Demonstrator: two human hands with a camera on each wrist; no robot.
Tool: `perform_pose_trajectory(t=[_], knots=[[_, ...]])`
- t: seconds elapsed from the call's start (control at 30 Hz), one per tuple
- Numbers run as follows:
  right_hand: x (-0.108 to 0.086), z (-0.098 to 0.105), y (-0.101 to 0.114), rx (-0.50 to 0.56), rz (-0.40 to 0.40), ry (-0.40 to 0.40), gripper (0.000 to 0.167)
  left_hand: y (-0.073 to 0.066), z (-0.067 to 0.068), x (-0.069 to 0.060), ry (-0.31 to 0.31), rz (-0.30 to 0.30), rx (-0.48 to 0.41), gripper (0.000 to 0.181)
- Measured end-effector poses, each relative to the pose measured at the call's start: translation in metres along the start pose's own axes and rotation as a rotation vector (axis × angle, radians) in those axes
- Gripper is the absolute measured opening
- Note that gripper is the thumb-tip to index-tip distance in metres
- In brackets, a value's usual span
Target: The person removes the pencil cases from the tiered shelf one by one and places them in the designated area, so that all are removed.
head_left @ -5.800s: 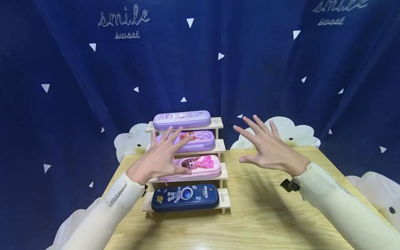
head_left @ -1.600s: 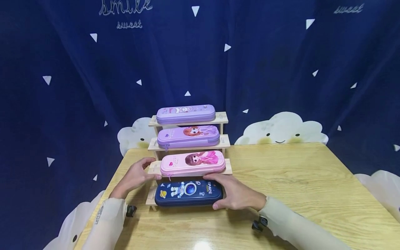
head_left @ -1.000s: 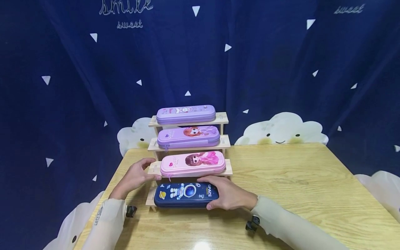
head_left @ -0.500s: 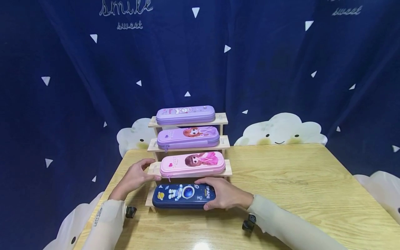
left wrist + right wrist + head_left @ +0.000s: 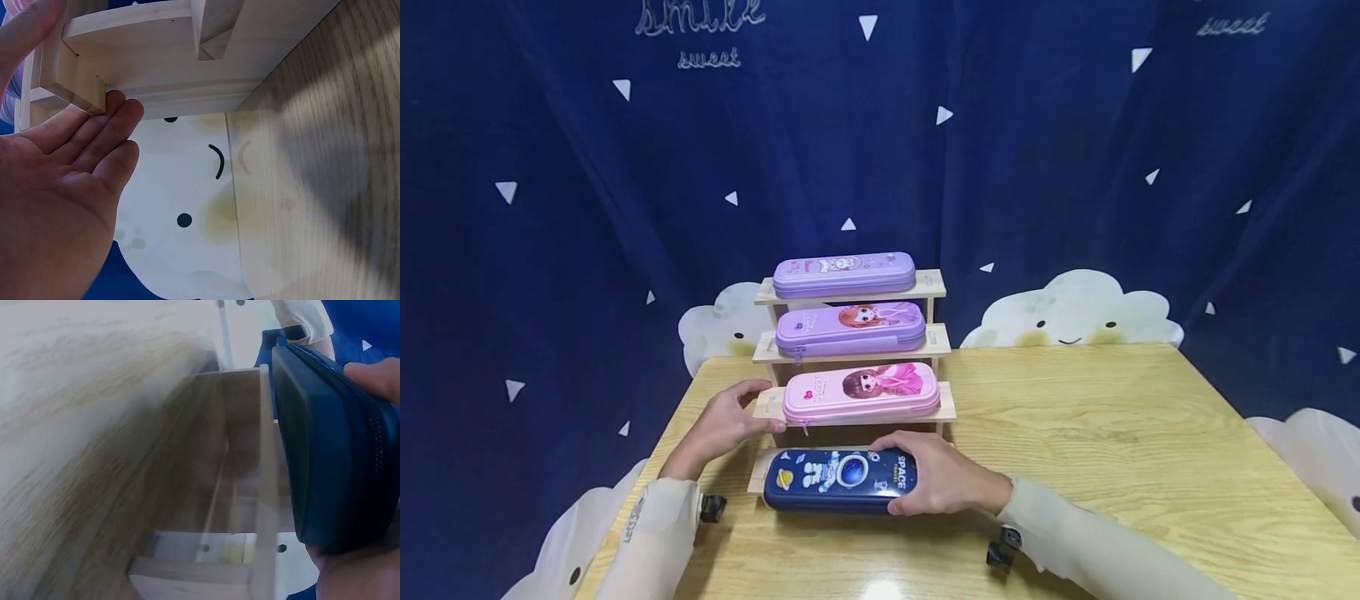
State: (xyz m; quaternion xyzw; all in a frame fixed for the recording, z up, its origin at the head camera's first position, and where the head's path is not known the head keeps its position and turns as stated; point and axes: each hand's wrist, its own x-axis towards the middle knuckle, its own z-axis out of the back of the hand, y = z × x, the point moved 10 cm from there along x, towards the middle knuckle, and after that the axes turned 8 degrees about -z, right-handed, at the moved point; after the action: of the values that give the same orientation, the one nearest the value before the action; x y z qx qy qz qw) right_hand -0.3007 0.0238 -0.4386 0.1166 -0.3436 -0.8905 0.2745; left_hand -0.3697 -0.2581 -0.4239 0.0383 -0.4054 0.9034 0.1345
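Observation:
A navy pencil case (image 5: 842,482) with an astronaut print lies at the bottom tier of a stepped wooden display stand (image 5: 946,405). My right hand (image 5: 942,477) grips its right end, thumb in front and fingers behind. In the right wrist view the case (image 5: 337,450) is beside the board's edge; a narrow gap shows along part of it. My left hand (image 5: 722,427) holds the left end of the second-lowest board, thumb on the front edge. From the left wrist, that hand (image 5: 69,169) has fingertips against the stand's wood (image 5: 156,69).
Above sit a pink pencil case (image 5: 861,392), a purple one with a doll print (image 5: 850,327) and a lilac one (image 5: 844,275), one per tier. The stand is on a wooden table (image 5: 1090,433) before a blue curtain (image 5: 1037,167) with cloud shapes.
Both hands have come down from the air onto the stand and case. The navy case has shifted left, then toward me, with my right hand, exposing more of the bottom board behind it.

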Motion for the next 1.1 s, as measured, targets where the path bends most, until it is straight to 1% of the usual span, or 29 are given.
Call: perform_pose_trajectory(t=[0.27, 0.5, 0.63, 0.73, 0.83, 0.93, 1.03, 1.1], knots=[[-0.017, 0.018, 0.020, 0.021, 0.039, -0.001, 0.073, 0.000, -0.001, 0.000, 0.005, -0.010, -0.004, 0.084], [-0.031, 0.046, 0.042, 0.008, 0.093, -0.074, 0.074, 0.002, -0.001, 0.000, 0.004, 0.001, -0.003, 0.080], [-0.037, 0.065, 0.052, 0.011, 0.128, -0.120, 0.076, 0.002, -0.001, 0.000, 0.007, 0.001, -0.004, 0.071], [-0.040, 0.081, 0.057, 0.001, 0.142, -0.157, 0.077, 0.003, 0.000, -0.001, 0.005, 0.014, -0.008, 0.067], [-0.042, 0.098, 0.058, 0.004, 0.133, -0.187, 0.077, 0.003, 0.000, -0.001, 0.004, 0.012, -0.011, 0.069], [-0.044, 0.117, 0.057, 0.011, 0.129, -0.228, 0.076, 0.001, 0.000, -0.001, -0.003, -0.014, -0.008, 0.076], [-0.048, 0.136, 0.054, 0.009, 0.123, -0.282, 0.074, 0.000, 0.000, 0.000, -0.007, -0.027, -0.005, 0.083], [-0.051, 0.148, 0.051, -0.003, 0.110, -0.323, 0.074, 0.001, 0.000, 0.000, -0.010, -0.029, -0.002, 0.083]])
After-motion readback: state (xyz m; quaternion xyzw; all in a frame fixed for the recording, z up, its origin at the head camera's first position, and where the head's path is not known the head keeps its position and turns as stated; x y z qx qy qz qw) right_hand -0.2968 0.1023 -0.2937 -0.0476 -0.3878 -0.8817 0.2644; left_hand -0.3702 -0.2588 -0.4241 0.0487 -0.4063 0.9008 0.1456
